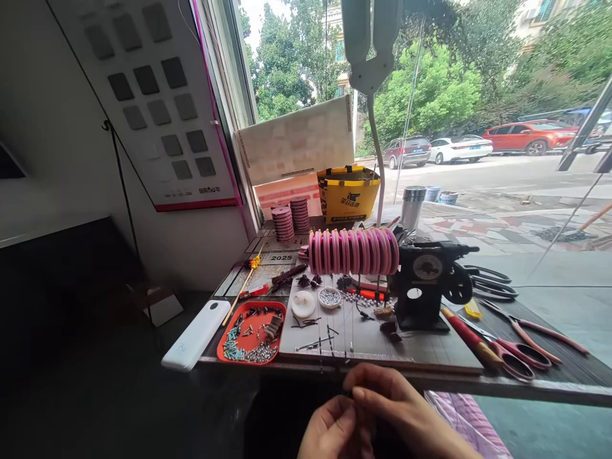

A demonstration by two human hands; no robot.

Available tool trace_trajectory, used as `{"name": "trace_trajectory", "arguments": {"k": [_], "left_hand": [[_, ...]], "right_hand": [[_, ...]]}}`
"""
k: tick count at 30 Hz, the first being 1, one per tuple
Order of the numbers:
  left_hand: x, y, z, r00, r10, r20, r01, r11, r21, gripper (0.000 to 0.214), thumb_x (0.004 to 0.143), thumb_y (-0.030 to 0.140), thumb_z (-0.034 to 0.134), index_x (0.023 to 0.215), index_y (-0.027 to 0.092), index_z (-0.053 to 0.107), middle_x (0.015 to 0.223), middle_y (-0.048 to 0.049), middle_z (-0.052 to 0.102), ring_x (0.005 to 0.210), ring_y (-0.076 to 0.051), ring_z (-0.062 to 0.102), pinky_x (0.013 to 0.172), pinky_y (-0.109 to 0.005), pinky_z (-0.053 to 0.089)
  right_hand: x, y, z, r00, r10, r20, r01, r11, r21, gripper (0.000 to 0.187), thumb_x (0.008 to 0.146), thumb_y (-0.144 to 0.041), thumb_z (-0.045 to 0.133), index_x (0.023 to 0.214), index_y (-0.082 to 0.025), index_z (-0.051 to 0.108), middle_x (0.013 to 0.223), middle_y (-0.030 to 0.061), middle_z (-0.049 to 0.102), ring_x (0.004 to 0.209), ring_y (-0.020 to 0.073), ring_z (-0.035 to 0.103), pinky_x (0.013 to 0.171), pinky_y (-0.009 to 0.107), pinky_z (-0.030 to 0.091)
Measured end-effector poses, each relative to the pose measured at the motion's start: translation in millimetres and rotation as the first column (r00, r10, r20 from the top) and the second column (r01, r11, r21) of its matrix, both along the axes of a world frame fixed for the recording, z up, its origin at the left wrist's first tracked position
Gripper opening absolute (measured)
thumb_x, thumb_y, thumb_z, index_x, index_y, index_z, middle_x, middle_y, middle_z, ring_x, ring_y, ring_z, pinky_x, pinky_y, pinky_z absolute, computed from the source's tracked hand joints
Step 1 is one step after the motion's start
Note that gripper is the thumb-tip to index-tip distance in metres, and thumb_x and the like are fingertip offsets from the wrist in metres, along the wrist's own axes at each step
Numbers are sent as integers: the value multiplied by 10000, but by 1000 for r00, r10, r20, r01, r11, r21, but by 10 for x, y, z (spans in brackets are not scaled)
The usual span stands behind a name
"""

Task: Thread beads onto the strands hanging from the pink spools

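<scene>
Fingertips (360,395) around dark bit (349,393), barely distinct

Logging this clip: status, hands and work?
Left hand, right hand curled close together; anything held unclear. Board just beyond, pink discs over it. Nothing visibly blocking.

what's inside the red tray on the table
The red tray holds teal tubes, silver bits, dark pieces and a brownish bundle. Whatever lies beneath the bundle and heaps is hidden.

The tray (283,313) looks smooth plastic, the machine (430,307) metal.
</scene>
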State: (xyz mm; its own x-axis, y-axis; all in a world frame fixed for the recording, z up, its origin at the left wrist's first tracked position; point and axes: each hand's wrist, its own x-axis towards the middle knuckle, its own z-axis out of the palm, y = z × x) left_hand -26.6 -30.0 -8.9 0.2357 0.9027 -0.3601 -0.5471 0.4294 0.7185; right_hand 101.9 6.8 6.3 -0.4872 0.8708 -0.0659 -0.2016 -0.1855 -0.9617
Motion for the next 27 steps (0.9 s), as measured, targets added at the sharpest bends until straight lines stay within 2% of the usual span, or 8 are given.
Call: {"name": "trace_trajectory", "arguments": {"k": [2, 4, 7, 10, 13, 18, 23, 27], "left_hand": [[37, 43, -63, 993, 60, -99, -53, 996, 71, 385, 548, 483, 753, 586, 141, 580, 428, 30, 530, 364, -57, 441, 419, -195, 283], [82, 97, -138, 963, 164, -215, -115, 967, 227, 386, 581, 510, 717, 597, 144, 594, 437, 10, 568, 405, -80, 475, 452, -208, 315], [142, 173, -233, 905, 297, -306, -167, 908, 384, 356, 593, 485, 711, 694, 155, 626, 593, -38, 654, 595, -143, 581, 613, -253, 414], [171, 219, -267, 867, 320, -383, -165, 908, 386, 269, 599, 311, 724, 800, 168, 618, 673, -44, 663, 687, -178, 611, 661, -271, 430], [173, 247, -217, 758, 309, -575, -57, 909, 412, 271, 625, 168, 628, 894, 154, 598, 688, -48, 657, 676, -185, 617, 609, -263, 429], [153, 281, -45, 542, 265, -798, 140, 907, 396, 350, 727, 183, 491, 1065, 139, 572, 635, -29, 644, 588, -187, 588, 587, -279, 391], [135, 314, 73, 370, 260, -892, 201, 915, 350, 518, 735, 199, 485, 1242, 95, 495, 617, -37, 641, 654, -231, 567, 637, -301, 331], [140, 379, 165, 380, 213, -900, 163, 943, 291, 639, 672, 207, 557, 1296, 136, 436, 535, -4, 627, 597, -224, 554, 613, -285, 303]], "right_hand": [[96, 123, 126, 969, -203, 140, 176, 967, 184, 383, 728, -497, 600, 923, -167, 585, 639, -13, 538, 539, 126, 472, 517, 242, 373], [180, 285, 266, 872, -423, 247, 305, 864, 402, 376, 782, -453, 524, 1017, -164, 580, 643, -16, 508, 571, 140, 446, 545, 257, 360], [197, 529, 412, 769, -554, 319, 311, 760, 570, 357, 791, -346, 459, 1057, -145, 586, 532, -38, 469, 527, 151, 423, 543, 272, 337], [99, 701, 449, 785, -538, 306, 290, 756, 587, 352, 778, -329, 438, 1025, -129, 590, 452, -60, 426, 465, 146, 406, 505, 263, 328], [14, 776, 457, 766, -584, 269, 338, 721, 605, 346, 810, -406, 412, 926, -137, 595, 487, -41, 437, 463, 142, 401, 469, 253, 310], [34, 764, 528, 672, -688, 273, 381, 637, 670, 236, 784, -402, 495, 743, -195, 601, 600, 21, 574, 574, 182, 497, 562, 276, 321], [66, 721, 548, 592, -746, 303, 387, 594, 706, 176, 753, -389, 522, 690, -231, 564, 568, 9, 567, 520, 180, 459, 538, 277, 270], [65, 707, 542, 597, -745, 297, 399, 597, 695, 143, 745, -354, 507, 674, -231, 521, 611, 22, 586, 562, 194, 481, 565, 293, 282]]}}
